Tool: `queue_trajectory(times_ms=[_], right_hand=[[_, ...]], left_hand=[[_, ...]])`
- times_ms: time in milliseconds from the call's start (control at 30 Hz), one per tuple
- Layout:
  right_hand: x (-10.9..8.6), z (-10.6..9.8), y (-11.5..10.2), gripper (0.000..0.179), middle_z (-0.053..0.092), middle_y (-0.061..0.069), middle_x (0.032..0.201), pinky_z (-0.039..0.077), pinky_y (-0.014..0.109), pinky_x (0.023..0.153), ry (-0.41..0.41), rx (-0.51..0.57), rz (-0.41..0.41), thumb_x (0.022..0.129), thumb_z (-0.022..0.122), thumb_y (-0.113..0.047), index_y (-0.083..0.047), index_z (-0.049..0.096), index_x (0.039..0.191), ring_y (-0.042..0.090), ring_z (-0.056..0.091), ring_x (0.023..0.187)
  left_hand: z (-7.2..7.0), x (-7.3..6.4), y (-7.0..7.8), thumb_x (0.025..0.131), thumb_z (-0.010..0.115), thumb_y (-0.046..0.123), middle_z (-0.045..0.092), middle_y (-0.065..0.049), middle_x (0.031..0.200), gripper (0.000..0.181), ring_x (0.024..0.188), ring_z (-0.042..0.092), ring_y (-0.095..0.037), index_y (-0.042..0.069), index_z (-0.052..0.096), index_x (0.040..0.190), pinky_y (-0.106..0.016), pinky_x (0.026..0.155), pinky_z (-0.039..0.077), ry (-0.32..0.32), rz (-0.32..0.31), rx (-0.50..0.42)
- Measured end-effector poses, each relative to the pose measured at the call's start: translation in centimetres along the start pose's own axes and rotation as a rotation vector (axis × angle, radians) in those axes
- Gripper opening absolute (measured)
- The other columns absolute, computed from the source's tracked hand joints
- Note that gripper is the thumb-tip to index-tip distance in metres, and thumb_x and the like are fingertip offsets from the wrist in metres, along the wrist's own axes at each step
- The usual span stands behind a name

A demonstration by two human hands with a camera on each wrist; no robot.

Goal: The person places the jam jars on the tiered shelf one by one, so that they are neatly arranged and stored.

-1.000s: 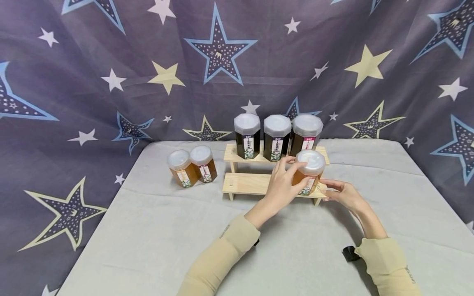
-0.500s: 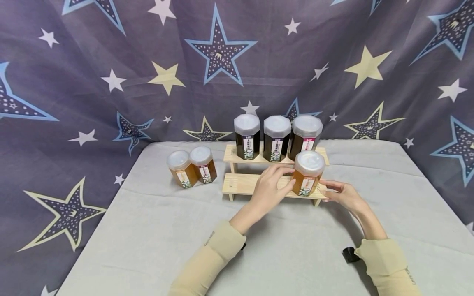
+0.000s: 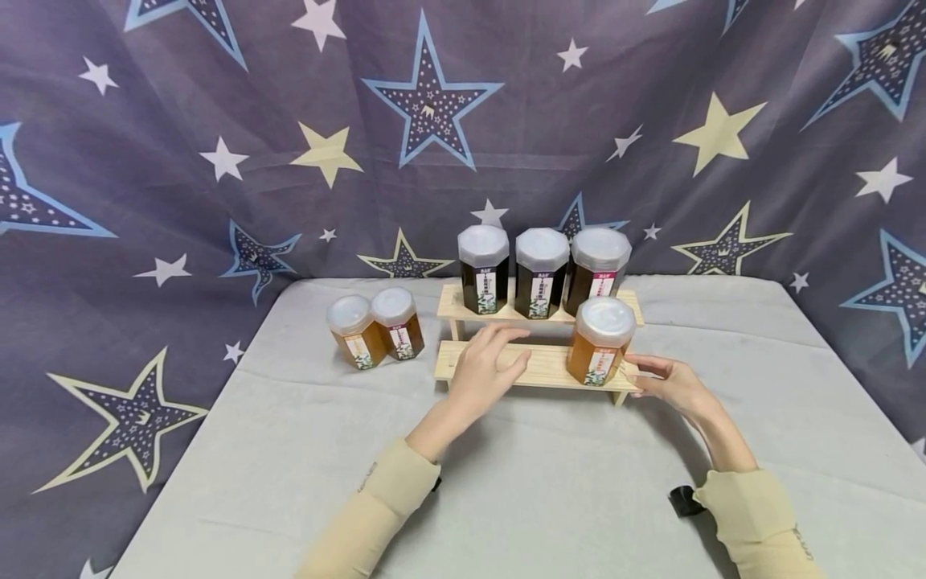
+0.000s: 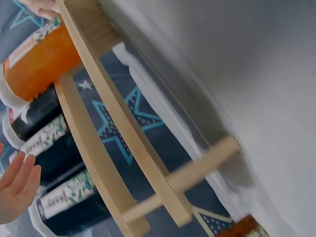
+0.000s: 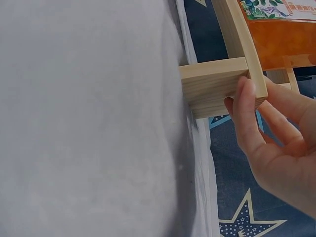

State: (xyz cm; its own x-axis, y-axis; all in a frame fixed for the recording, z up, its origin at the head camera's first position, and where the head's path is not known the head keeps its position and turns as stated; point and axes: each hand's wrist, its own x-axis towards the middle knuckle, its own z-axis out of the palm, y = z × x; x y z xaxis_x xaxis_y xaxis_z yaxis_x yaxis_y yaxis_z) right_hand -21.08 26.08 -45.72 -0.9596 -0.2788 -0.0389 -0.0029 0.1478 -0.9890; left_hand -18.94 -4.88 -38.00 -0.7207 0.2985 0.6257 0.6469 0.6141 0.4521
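My right hand (image 3: 678,389) grips the right end of a two-tier wooden display rack (image 3: 550,367), its thumb against the leg in the right wrist view. On the right end of the lower shelf stands an amber honey jar (image 3: 599,358) with a whitish lid, upright, close to those fingers. My left hand (image 3: 479,376) hovers before the left part of the lower shelf, fingers apart and holding nothing; the left wrist view shows its fingers (image 4: 22,180) spread. Three dark jars, left (image 3: 485,283), middle (image 3: 538,287) and right (image 3: 584,285), stand on the upper shelf.
Left of the rack, two more amber jars stand side by side, one lighter (image 3: 359,342) and one darker (image 3: 401,334). A pale grey cloth (image 3: 289,482) covers the table. Behind it hangs a dark star-patterned curtain (image 3: 275,96).
My left hand has let go of the amber jar and moved left along the lower shelf. The jar stays at the shelf's right end. My right hand keeps its place on the rack.
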Motion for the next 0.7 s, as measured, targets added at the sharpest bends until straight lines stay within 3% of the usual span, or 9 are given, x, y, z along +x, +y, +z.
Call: queue_trajectory(times_ms=[100,233,467,533,700], right_hand=[[-0.3,0.5,-0.9,0.048,0.060,-0.006,0.102,0.050,0.036,0.072,0.022,-0.018,0.026,0.081,0.061,-0.007,0.013,0.044,0.121,0.010,0.062,0.076],[-0.3,0.6,-1.2,0.050,0.059,0.000,0.106,0.049,0.037,0.074,0.023,-0.036,0.038,0.082,0.058,-0.004,0.019,0.037,0.122,0.010,0.062,0.076],[-0.3,0.4,-0.9,0.051,0.058,-0.009,0.102,0.050,0.036,0.073,0.021,-0.021,0.030,0.081,0.061,-0.007,0.017,0.040,0.122,0.010,0.062,0.076],[-0.2,0.2,-0.6,0.050,0.058,-0.011,0.101,0.050,0.036,0.073,0.011,-0.017,0.014,0.081,0.062,-0.011,0.012,0.044,0.122,0.011,0.062,0.077],[0.1,-0.3,0.5,0.037,0.058,-0.017,0.100,0.050,0.031,0.072,-0.010,-0.008,0.012,0.078,0.067,-0.021,-0.016,0.059,0.113,0.010,0.062,0.079]], left_hand=[[-0.6,-0.3,-0.9,0.078,0.064,0.017,0.057,-0.003,0.106,0.029,0.098,0.054,-0.019,0.010,0.060,0.106,-0.034,0.085,0.043,0.010,-0.012,0.023],[-1.4,-0.8,-2.3,0.077,0.065,0.016,0.057,-0.003,0.105,0.029,0.098,0.054,-0.019,0.010,0.061,0.105,-0.035,0.084,0.042,0.030,-0.030,0.045],[-2.8,-1.7,-3.7,0.078,0.063,0.018,0.057,-0.004,0.106,0.028,0.099,0.053,-0.021,0.011,0.061,0.105,-0.037,0.084,0.043,0.025,-0.099,0.078],[-3.2,-1.9,-4.1,0.078,0.064,0.017,0.057,-0.005,0.106,0.028,0.099,0.053,-0.022,0.010,0.061,0.105,-0.038,0.085,0.042,0.027,-0.109,0.081],[-4.1,-2.4,-5.3,0.077,0.065,0.012,0.057,-0.008,0.103,0.026,0.095,0.054,-0.023,0.006,0.061,0.103,-0.037,0.082,0.044,0.070,-0.080,0.093]])
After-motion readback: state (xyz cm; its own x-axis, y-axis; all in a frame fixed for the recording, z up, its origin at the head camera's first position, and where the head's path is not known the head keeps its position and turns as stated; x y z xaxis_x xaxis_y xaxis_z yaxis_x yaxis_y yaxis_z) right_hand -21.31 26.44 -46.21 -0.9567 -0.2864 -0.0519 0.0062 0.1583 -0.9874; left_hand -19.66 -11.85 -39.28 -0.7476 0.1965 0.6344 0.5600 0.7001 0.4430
